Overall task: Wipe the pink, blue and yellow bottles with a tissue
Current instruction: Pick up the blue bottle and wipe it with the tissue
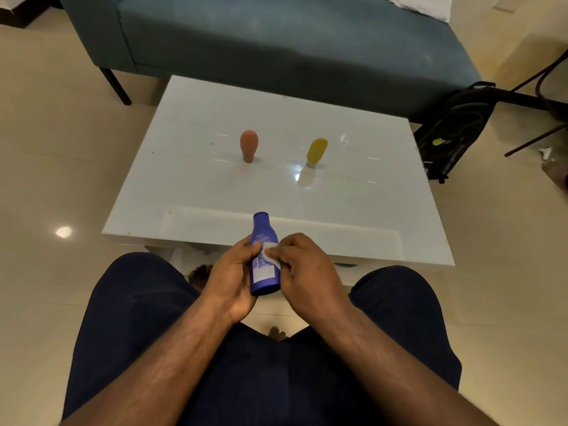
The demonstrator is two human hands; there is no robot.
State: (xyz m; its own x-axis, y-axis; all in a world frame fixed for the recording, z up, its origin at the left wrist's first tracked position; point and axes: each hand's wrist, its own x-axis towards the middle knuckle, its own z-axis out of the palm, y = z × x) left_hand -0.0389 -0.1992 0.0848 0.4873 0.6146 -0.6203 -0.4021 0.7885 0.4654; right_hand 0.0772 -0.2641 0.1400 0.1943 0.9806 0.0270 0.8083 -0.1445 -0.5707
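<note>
My left hand [233,278] grips the blue bottle [263,229] around its lower body, holding it above my lap with the cap pointing toward the table. A small white tissue [270,253] is pinched in my right hand [307,265] and pressed against the bottle's side. The pink bottle [249,145] stands upside down on its cap at the middle of the white table [184,186]. The yellow bottle [316,150] stands the same way to its right.
A teal sofa [276,41] runs along the far side of the table. A black backpack [455,130] leans on the floor at the right, beside dark chair legs [534,139]. My knees in dark trousers flank the table's near edge.
</note>
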